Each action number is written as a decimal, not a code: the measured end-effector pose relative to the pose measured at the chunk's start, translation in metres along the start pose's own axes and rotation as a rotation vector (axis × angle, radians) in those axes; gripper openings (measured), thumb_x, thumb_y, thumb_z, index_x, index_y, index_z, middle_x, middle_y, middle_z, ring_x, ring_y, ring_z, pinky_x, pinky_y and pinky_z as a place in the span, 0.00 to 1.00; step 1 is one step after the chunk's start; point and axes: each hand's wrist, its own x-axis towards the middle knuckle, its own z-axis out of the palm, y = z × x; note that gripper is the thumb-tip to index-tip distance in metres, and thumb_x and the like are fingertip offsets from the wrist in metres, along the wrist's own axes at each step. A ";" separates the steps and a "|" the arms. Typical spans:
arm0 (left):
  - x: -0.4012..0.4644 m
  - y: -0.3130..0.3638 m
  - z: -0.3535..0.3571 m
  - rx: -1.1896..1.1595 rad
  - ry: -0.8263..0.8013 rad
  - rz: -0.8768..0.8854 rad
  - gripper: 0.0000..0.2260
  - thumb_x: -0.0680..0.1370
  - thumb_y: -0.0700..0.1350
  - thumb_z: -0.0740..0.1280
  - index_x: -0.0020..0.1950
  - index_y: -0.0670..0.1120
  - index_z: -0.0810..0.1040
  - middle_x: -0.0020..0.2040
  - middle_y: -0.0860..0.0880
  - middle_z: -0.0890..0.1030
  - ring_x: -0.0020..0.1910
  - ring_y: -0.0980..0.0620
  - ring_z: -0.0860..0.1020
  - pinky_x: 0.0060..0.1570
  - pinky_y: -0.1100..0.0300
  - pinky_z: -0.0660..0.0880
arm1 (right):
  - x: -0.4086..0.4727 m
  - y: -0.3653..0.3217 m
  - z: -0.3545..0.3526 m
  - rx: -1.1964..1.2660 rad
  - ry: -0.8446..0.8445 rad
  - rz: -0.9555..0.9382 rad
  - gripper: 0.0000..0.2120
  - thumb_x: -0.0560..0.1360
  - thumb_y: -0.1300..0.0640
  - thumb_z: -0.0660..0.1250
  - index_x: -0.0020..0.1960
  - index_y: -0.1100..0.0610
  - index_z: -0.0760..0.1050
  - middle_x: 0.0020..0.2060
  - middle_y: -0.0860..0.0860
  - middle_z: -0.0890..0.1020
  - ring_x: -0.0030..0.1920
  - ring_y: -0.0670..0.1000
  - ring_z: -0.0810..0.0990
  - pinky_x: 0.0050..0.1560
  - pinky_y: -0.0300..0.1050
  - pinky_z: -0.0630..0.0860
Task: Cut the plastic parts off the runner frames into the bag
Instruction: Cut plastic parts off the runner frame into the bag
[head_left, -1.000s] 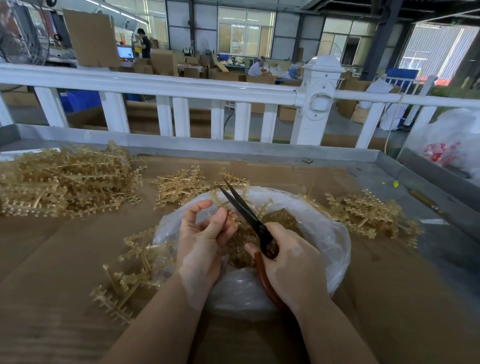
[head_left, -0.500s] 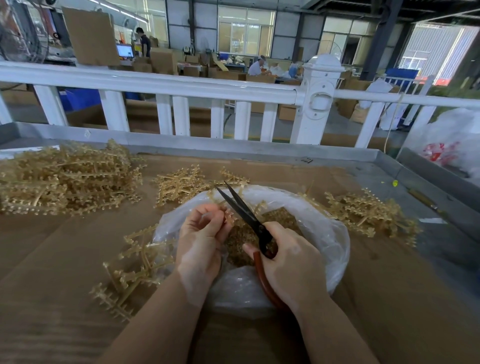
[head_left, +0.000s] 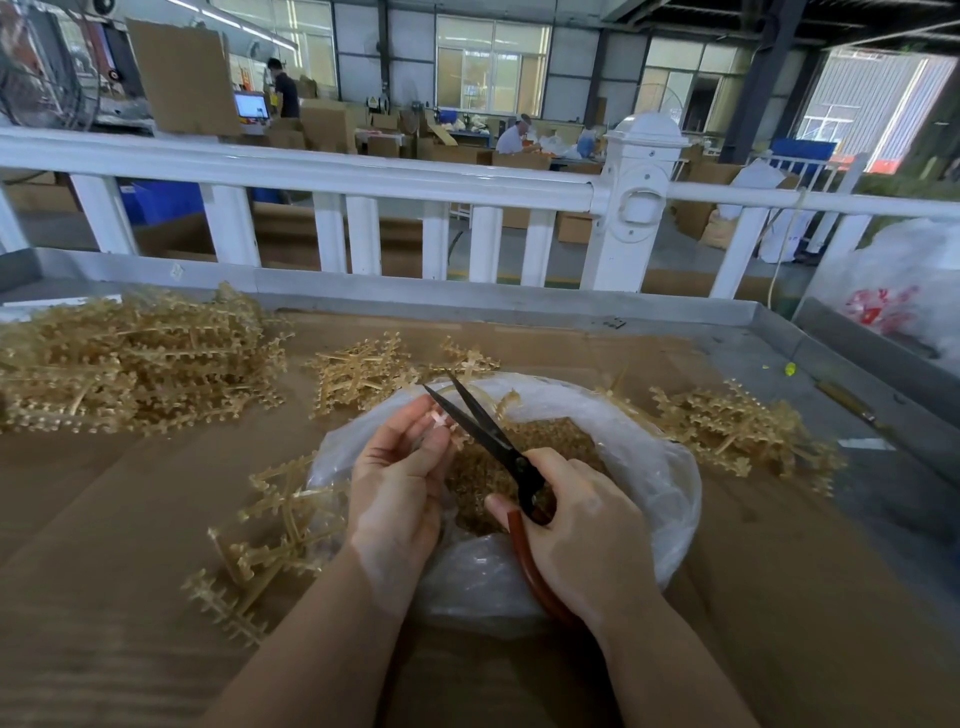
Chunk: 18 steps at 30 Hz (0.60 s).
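A clear plastic bag (head_left: 654, 467) lies open on the cardboard-covered table, holding a heap of small tan cut parts (head_left: 550, 441). Over its mouth my left hand (head_left: 400, 478) pinches a small piece of tan runner frame (head_left: 441, 420) between its fingertips. My right hand (head_left: 582, 540) grips black scissors (head_left: 483, 426) with red-brown handles. The blades stand open in a narrow V around that piece. Most of the held piece is hidden by my fingers.
A big pile of tan runner frames (head_left: 130, 358) lies at the left, a smaller one (head_left: 363, 371) behind the bag, another (head_left: 737, 431) at the right, and a few frames (head_left: 265, 540) by my left wrist. A white railing (head_left: 363, 176) borders the table's far side.
The left hand has shifted the runner piece slightly up and left in its fingertips. The scissors stay over the bag with blades still apart.
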 end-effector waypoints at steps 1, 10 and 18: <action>0.000 0.000 0.000 -0.009 0.006 0.003 0.13 0.74 0.27 0.62 0.50 0.42 0.79 0.40 0.48 0.84 0.37 0.57 0.83 0.36 0.68 0.79 | 0.000 0.000 0.000 -0.005 0.005 -0.002 0.17 0.71 0.37 0.65 0.53 0.47 0.76 0.40 0.44 0.80 0.43 0.46 0.78 0.43 0.38 0.74; 0.002 0.000 -0.001 -0.100 0.017 0.017 0.14 0.75 0.25 0.60 0.50 0.41 0.77 0.41 0.46 0.79 0.38 0.56 0.83 0.35 0.66 0.79 | -0.002 0.001 0.000 -0.036 -0.036 -0.024 0.18 0.71 0.39 0.67 0.55 0.48 0.76 0.41 0.44 0.80 0.44 0.47 0.77 0.44 0.36 0.71; 0.003 0.001 -0.001 -0.072 0.039 0.038 0.15 0.75 0.25 0.59 0.50 0.42 0.77 0.32 0.52 0.82 0.34 0.58 0.82 0.33 0.67 0.78 | -0.002 0.002 0.002 -0.037 -0.054 -0.038 0.18 0.71 0.38 0.66 0.55 0.47 0.76 0.41 0.44 0.79 0.44 0.47 0.77 0.45 0.36 0.70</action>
